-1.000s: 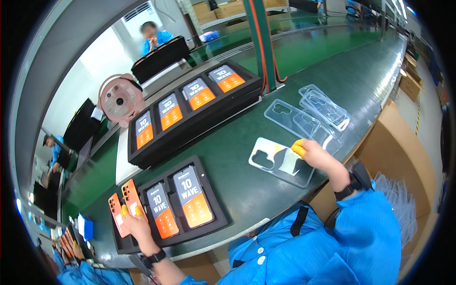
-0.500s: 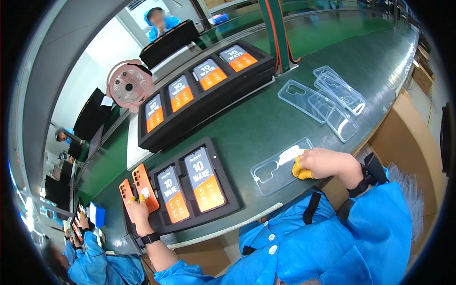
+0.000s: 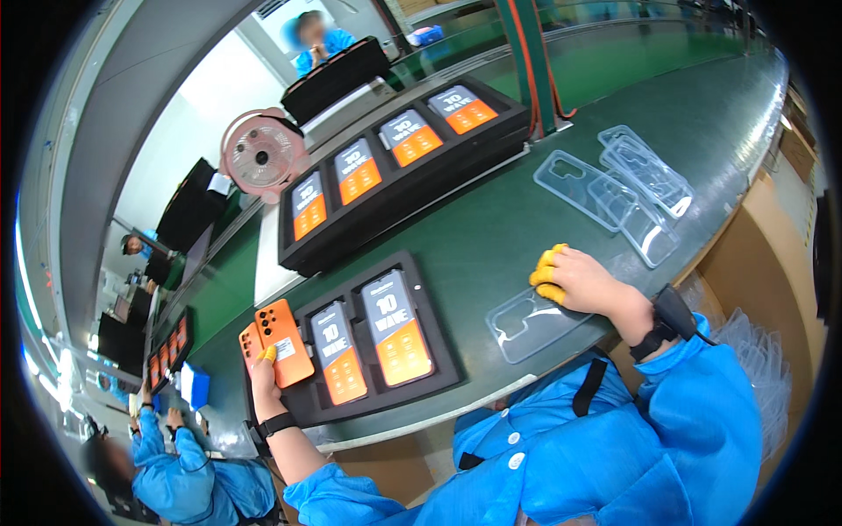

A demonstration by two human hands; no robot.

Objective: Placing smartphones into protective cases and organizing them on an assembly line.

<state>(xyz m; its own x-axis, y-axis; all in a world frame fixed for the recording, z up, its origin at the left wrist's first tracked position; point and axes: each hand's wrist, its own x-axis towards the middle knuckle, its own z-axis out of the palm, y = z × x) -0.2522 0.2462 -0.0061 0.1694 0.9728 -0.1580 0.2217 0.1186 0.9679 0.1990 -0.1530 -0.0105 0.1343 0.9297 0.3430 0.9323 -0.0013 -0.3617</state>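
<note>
Head view of a green conveyor bench (image 3: 491, 237). The left hand (image 3: 266, 379) gripped an orange phone (image 3: 283, 342), back upward, at the left end of the near tray (image 3: 443, 373); its fingers were closed around the phone's lower half, a yellow finger cot showing on one tip. A second orange phone (image 3: 248, 344) lay just behind the first, touching it; whether the hand also held that one cannot be told. The grip at the lower end probably left the camera end of the phone free. Two further phones (image 3: 393, 326) sat face up in the tray's recesses, which kept them apart and in line.

The right hand (image 3: 579, 280) rested palm down on a clear case (image 3: 531, 324) at the bench's near edge, fingers curled and pressing on its upper end, with yellow cots on the tips. The case lay flat, open side apparently up, and seemed to be pinned against the belt so that it would not slide; it was not lifted. The cots presumably kept prints off the clear plastic.

More clear cases (image 3: 627, 188) lay overlapping farther along the bench to the right, well apart from the hand. A far tray (image 3: 351, 237) held four face-up phones. A pink fan (image 3: 260, 158) stood beyond it. Other workers in blue coats sat at the left and at the far side.
</note>
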